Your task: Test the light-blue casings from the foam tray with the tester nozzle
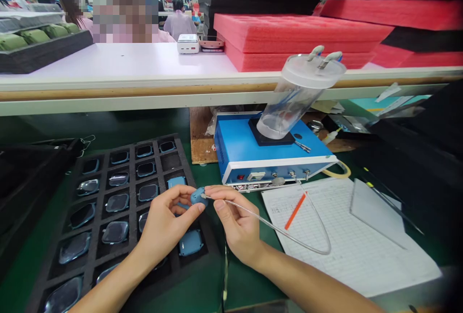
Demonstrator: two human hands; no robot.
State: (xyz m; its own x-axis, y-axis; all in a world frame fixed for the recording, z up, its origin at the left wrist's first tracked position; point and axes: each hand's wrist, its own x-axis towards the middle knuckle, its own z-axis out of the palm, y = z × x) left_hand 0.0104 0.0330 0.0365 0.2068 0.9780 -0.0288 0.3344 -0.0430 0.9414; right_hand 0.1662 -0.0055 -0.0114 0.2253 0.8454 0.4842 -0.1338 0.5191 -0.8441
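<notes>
Between the thumb and fingers of my left hand (167, 216) is a small blue watch case (197, 196), tilted on edge above the foam tray. My right hand (239, 226) pinches a thin clear tube (285, 235) near its end. The tube's tip meets the side of the watch case; my fingers partly hide the contact. From there the tube loops right and up to a fitting on the front of a blue instrument box (282, 158). Below my left hand, another blue watch case (191, 243) lies in the tray.
A black foam tray (133, 220) holds several watch pieces with dark glass at left. A clear cylinder (289, 103) stands on the instrument box. Written sheets (347, 250) with a red strip (295, 210) lie right. Red foam blocks (289, 38) sit on the shelf (144, 64); people are beyond.
</notes>
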